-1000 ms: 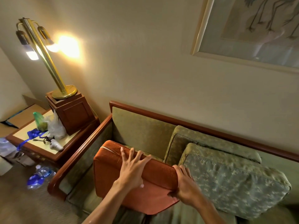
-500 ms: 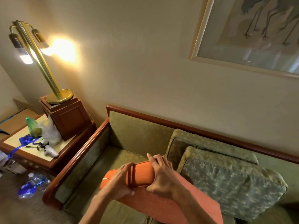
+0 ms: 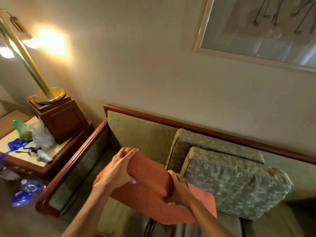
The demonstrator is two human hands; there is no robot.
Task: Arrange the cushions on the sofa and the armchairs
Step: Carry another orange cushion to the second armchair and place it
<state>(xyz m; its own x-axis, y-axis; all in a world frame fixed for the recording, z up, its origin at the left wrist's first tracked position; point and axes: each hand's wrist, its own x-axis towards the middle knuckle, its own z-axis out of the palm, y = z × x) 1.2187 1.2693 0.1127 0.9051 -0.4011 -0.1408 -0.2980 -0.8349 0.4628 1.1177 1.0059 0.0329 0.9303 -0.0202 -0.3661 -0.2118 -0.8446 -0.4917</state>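
An orange cushion hangs tilted above the left seat of the green sofa. My left hand grips its upper left edge. My right hand grips the same edge further right, fingers curled over it. Two green patterned cushions lean against the sofa's back to the right: a front cushion and a rear cushion partly hidden behind it.
A wooden side table stands left of the sofa arm, bearing a brass lamp on a wooden box, plastic bags and a blue lanyard. A water bottle lies on the carpet. A framed picture hangs above.
The orange cushion was lifted off the sofa's left corner and turned. My hands shifted from its face and side to its top edge, then spread apart along it.
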